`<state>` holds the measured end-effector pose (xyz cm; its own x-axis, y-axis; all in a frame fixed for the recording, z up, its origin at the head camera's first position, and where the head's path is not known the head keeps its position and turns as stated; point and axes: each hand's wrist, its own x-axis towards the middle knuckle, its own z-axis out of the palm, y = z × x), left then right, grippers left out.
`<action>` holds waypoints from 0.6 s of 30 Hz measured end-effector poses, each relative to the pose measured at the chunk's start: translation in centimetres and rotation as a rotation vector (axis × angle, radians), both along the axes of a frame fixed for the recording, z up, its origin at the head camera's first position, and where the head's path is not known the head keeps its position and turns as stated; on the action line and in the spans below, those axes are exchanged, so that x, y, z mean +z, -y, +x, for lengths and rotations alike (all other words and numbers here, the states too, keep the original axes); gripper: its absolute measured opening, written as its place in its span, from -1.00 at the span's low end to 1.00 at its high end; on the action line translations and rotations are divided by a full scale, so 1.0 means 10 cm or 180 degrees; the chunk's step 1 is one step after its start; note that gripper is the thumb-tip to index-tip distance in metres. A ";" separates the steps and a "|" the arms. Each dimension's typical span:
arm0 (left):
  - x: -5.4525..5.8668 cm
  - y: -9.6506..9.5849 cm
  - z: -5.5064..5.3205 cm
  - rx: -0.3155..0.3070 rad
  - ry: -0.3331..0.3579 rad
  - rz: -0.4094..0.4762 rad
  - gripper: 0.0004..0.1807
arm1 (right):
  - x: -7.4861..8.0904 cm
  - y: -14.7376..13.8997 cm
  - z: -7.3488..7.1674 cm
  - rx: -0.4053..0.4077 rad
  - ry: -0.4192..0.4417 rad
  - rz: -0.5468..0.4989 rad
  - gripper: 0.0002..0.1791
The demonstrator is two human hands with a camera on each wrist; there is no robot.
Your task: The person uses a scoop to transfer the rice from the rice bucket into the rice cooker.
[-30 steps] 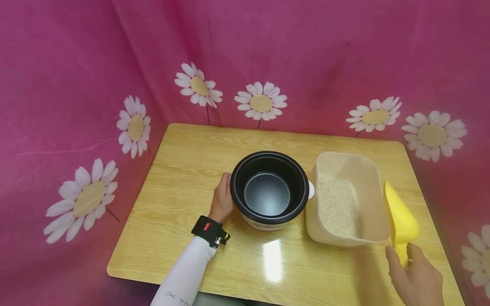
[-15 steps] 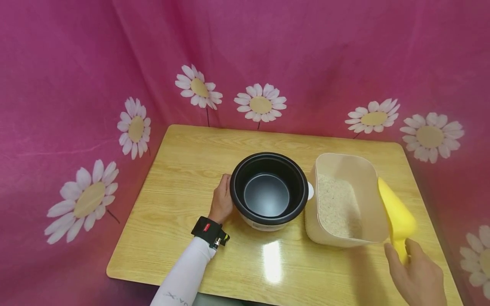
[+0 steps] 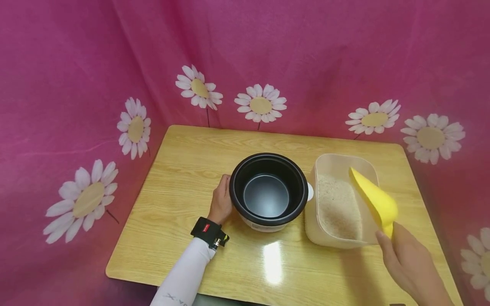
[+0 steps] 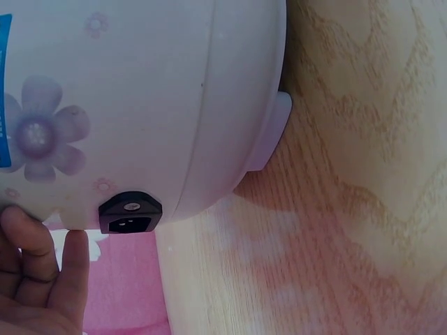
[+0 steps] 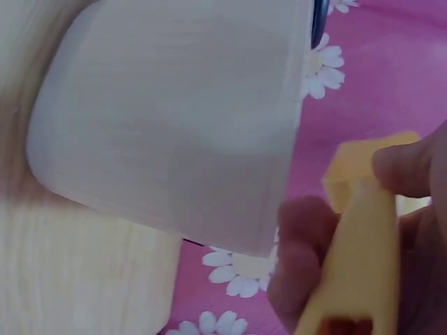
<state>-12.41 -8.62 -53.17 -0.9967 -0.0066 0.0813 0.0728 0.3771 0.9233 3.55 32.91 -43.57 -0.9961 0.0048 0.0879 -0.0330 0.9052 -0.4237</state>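
Note:
A rice cooker (image 4: 154,105) with a black inner pot (image 3: 266,196) stands mid-table. My left hand (image 3: 221,199) holds it at the left side; in the left wrist view my curled fingers (image 4: 73,269) lie against its wall beside the black power socket (image 4: 130,213). My right hand (image 3: 411,259) grips a yellow scoop (image 3: 377,199) by its handle. The scoop is tilted above the right side of a translucent bin (image 3: 346,243) that holds pale grain (image 3: 337,204), which looks like rice. In the right wrist view my thumb lies on the scoop handle (image 5: 360,258).
The bin is close to the cooker's right-hand white handle (image 3: 310,192). Under everything is a wooden table (image 3: 183,170) with rounded corners. A pink cloth (image 3: 306,51) printed with daisies surrounds its back and sides.
My right hand has brought the scoop leftward and up, from beside the bin's right wall to over its opening. My left hand and the rice cooker have stayed put.

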 end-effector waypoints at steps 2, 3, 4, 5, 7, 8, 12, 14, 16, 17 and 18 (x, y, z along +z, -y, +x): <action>0.01 0.00 0.01 -0.0002 0.0012 0.0003 -0.64 | 0.01 0.00 -0.05 0.0046 0.0006 0.0052 -0.76; 0.01 0.01 0.01 -0.0007 0.0021 0.0010 -0.64 | 0.01 0.00 -0.08 0.0056 -0.0025 0.0065 -0.75; 0.01 0.00 0.01 -0.0010 0.0030 0.0017 -0.64 | 0.02 -0.01 -0.10 0.0061 -0.0053 0.0083 -0.75; 0.01 0.00 0.01 -0.0008 0.0031 0.0009 -0.64 | 0.02 0.00 -0.12 0.0065 -0.0072 0.0097 -0.72; 0.01 0.01 0.01 -0.0004 0.0032 -0.0009 -0.63 | 0.04 0.01 -0.17 0.0089 -0.0154 0.0153 -0.66; 0.01 0.01 0.01 -0.0002 0.0035 -0.0007 -0.63 | 0.05 0.01 -0.19 0.0093 -0.0175 0.0189 -0.65; 0.01 0.00 0.00 -0.0012 0.0026 -0.0006 -0.64 | 0.08 0.05 -0.27 0.0105 -0.0079 0.0276 -0.70; 0.01 0.00 0.00 -0.0017 0.0033 0.0022 -0.64 | 0.09 0.07 -0.31 0.0083 0.0003 0.0276 -0.71; 0.00 0.01 0.00 -0.0018 0.0029 0.0040 -0.64 | 0.09 0.08 -0.36 0.0072 0.0033 0.0257 -0.71; -0.01 0.02 0.00 -0.0015 0.0029 0.0046 -0.64 | 0.09 0.08 -0.38 0.0061 0.0042 0.0266 -0.70; -0.01 0.02 0.00 -0.0010 0.0023 0.0048 -0.64 | 0.09 0.08 -0.40 0.0056 0.0057 0.0274 -0.69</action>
